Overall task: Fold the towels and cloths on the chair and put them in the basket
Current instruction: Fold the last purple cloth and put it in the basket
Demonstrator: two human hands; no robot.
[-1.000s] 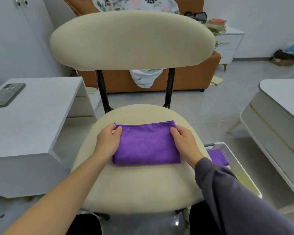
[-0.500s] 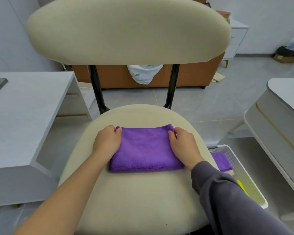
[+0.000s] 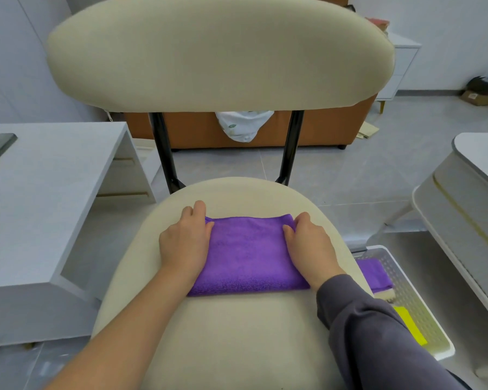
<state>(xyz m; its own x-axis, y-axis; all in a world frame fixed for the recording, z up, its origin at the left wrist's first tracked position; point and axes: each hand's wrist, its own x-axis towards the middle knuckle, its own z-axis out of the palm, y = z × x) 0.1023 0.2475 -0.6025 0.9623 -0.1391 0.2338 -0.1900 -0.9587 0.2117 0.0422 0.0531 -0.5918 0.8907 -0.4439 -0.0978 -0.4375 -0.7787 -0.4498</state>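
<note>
Across the frame's centre spreads the seat of the chair (image 3: 237, 336); at lower right the basket (image 3: 419, 301) sits partly behind a sleeve (image 3: 378, 333). Mid-seat lies the folded purple cloth (image 3: 248, 254). The left hand (image 3: 185, 243) and right hand (image 3: 310, 246) pinch its short ends, thumbs on top, fingers curled at the far corners. An uneven lift could let the layers slip open, or sagging cloth could snag the basket rim.
</note>
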